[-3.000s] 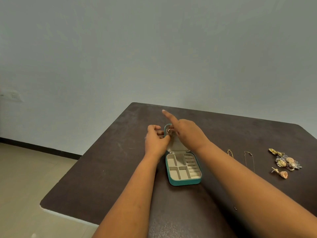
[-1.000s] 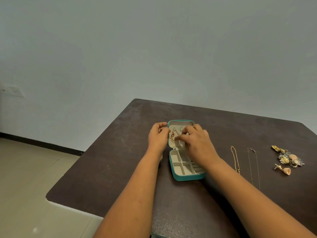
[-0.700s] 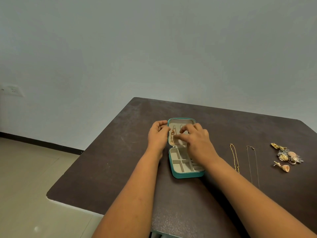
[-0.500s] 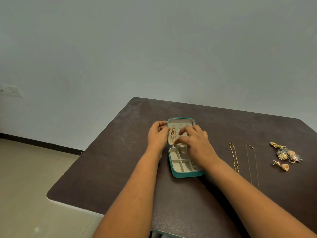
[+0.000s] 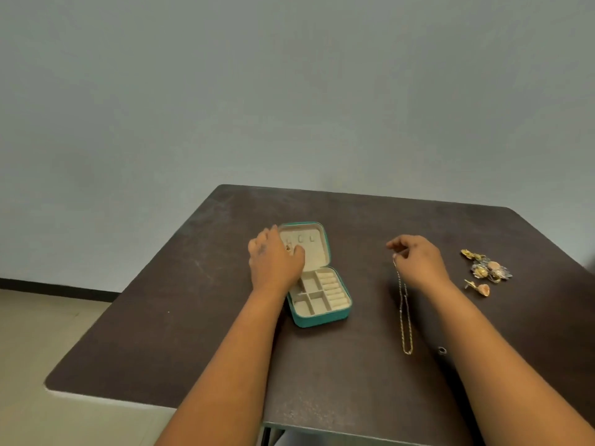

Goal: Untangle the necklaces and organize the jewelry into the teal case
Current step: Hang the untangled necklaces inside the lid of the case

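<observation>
Dark brown table [image 5: 199, 317] fills most of our view, and both our forearms reach out over it. Closest to us, a small dark ring-like thing [image 5: 441, 350] sits on the tabletop beside our right forearm; too tiny to say what it is. Right next to it lies the bottom loop of a gold chain necklace [image 5: 404, 313], which runs straight away from us up to our right hand [image 5: 418, 262]. That hand pinches the chain's top end between thumb and fingertips, other fingers curled in.

Over to the left, the teal case [image 5: 322, 320] sits open. Its tray has beige-lined compartments: a few square ones and a strip of ring rolls along the right, and we can't make out any jewelry in them. Our left hand [image 5: 273, 262] rests over the left part of the lid [image 5: 317, 252], fingers bent, with something small and gold [image 5: 287, 248] at the fingertips. We honestly can't tell if we're gripping it or just touching it.

Off to the far right, a little heap of gold and pinkish jewelry pieces [image 5: 486, 270] sits well apart from the case.
</observation>
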